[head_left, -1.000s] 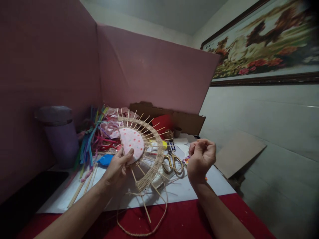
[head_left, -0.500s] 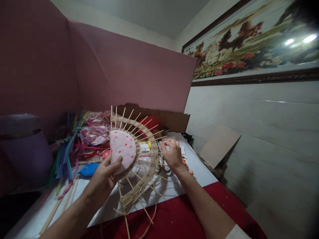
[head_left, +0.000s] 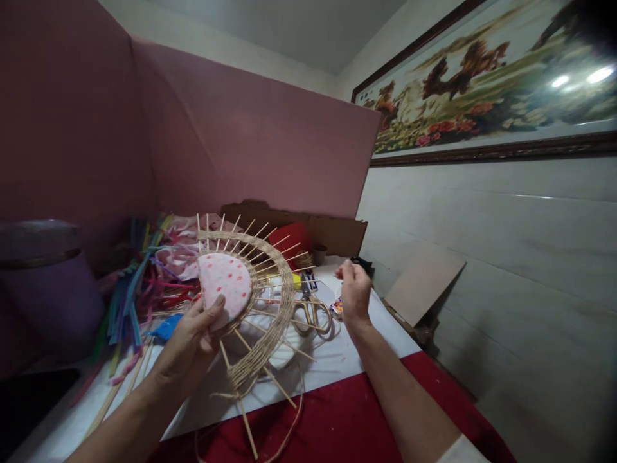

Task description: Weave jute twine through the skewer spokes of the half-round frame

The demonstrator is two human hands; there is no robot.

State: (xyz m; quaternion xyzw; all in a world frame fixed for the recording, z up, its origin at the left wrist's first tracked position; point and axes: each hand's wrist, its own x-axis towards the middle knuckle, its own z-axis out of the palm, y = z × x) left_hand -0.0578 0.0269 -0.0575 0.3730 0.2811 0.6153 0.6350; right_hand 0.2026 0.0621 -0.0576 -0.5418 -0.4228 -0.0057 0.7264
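Observation:
My left hand [head_left: 195,334] grips a half-round woven piece by its flat side, thumb on the pink spotted fabric half-circle [head_left: 227,280]. Thin wooden sticks fan out from this centre, and a band of twisted twine [head_left: 286,302] is woven around them in an arc. A loose strand of twine [head_left: 301,402] hangs from the lower end. To the right of the stick tips, my right hand [head_left: 355,296] is raised with fingers pinched together, apart from the piece. Whether anything small is between those fingertips cannot be made out.
Scissors [head_left: 313,315] lie on the white tabletop [head_left: 337,347] behind the woven piece. Coloured strips [head_left: 126,296], pink cloth [head_left: 180,260] and a blue packet [head_left: 166,328] are heaped at left. A purple bin [head_left: 48,302] stands far left; red cloth [head_left: 337,418] covers the near edge.
My right hand has moved right, away from the stick tips, uncovering the scissors. The woven piece in my left hand has shifted slightly left.

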